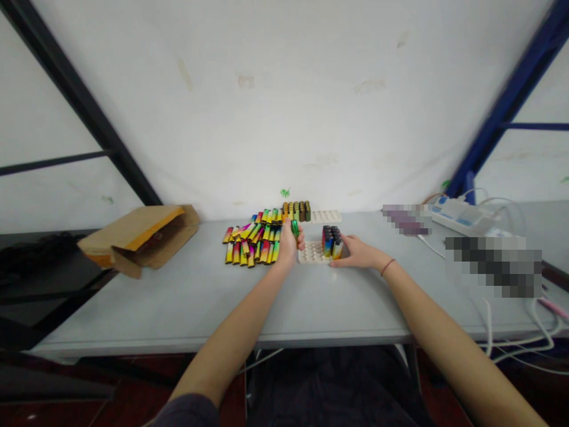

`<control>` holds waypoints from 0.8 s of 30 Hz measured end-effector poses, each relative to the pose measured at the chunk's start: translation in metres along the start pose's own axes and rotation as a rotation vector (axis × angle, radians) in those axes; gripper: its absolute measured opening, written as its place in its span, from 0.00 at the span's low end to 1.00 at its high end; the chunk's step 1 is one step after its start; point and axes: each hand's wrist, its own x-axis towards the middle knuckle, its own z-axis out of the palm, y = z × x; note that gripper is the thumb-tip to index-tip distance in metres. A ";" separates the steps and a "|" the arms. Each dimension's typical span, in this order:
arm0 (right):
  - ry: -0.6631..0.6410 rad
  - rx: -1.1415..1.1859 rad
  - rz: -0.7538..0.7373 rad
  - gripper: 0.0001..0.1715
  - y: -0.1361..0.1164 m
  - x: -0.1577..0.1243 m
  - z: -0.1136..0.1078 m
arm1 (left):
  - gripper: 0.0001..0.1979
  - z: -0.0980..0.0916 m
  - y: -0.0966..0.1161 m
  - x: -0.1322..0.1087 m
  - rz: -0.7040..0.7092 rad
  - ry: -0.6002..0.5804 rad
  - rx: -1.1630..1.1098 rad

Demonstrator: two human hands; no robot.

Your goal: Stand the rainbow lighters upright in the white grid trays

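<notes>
Two hands at work over a grey table [333, 305]; clock directions taken from the middle of the front tray [310, 255], 12 toward the wall [288, 118]. Left hand [288, 246], just off the tray at 9 o'clock: closed, fingers curled around a green tube [295, 228]; cannot tell whether it holds more than one. Right hand [358, 254], at 3 o'clock: partly curled, thumb and fingers around the near side of a cluster of dark-topped tubes [329, 240] standing in the tray; cannot tell whether it grips any. Cups show on the tray's 9 o'clock side. Rear tray [328, 216], at 12 o'clock, bears upright tubes [297, 210] on its left half. A heap of shiny coloured tubes [249, 246] lies at 9 o'clock, beside the left hand; well beyond it, an open cardboard box [133, 231]. Between 2 and 3 o'clock: a white power strip [462, 216] with cables.
</notes>
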 end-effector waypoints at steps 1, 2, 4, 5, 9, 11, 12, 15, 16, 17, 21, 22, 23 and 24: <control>-0.001 0.003 -0.001 0.46 0.000 0.000 0.000 | 0.28 0.000 -0.001 0.000 0.007 0.002 -0.019; -0.002 0.003 0.000 0.46 0.000 0.000 0.000 | 0.28 0.000 -0.001 0.000 0.009 0.001 -0.034; -0.008 -0.001 0.008 0.47 -0.001 -0.001 -0.001 | 0.28 0.001 -0.002 0.000 0.004 -0.004 -0.057; -0.012 -0.005 0.011 0.47 -0.001 -0.001 0.000 | 0.28 0.001 -0.003 0.000 -0.003 -0.003 -0.070; -0.006 -0.007 0.004 0.47 0.001 0.000 0.001 | 0.30 0.000 -0.001 0.000 -0.061 0.005 -0.131; 0.006 -0.001 0.004 0.47 0.002 0.000 0.002 | 0.31 -0.001 0.000 -0.001 -0.087 0.013 -0.150; 0.009 0.002 0.006 0.48 0.002 0.000 0.002 | 0.31 -0.002 0.000 -0.001 -0.094 0.019 -0.152; -0.003 -0.005 0.009 0.50 0.002 0.000 0.002 | 0.30 -0.003 0.002 -0.002 -0.089 0.047 -0.145; -0.005 -0.009 0.011 0.50 0.002 0.000 0.002 | 0.29 -0.003 0.003 -0.001 -0.084 0.061 -0.143; -0.005 -0.010 0.012 0.49 0.002 0.000 0.002 | 0.29 -0.003 0.004 -0.001 -0.078 0.078 -0.140; 0.006 -0.011 0.015 0.47 0.002 0.000 0.002 | 0.26 -0.003 0.006 0.004 -0.042 0.145 -0.118; 0.007 -0.013 0.014 0.47 0.002 0.000 0.002 | 0.26 -0.003 0.005 0.005 -0.033 0.158 -0.112; 0.008 -0.014 0.013 0.47 0.002 0.000 0.002 | 0.25 -0.003 0.005 0.006 -0.026 0.168 -0.110; 0.008 -0.016 0.012 0.47 0.002 0.000 0.002 | 0.25 -0.003 0.004 0.007 -0.026 0.168 -0.117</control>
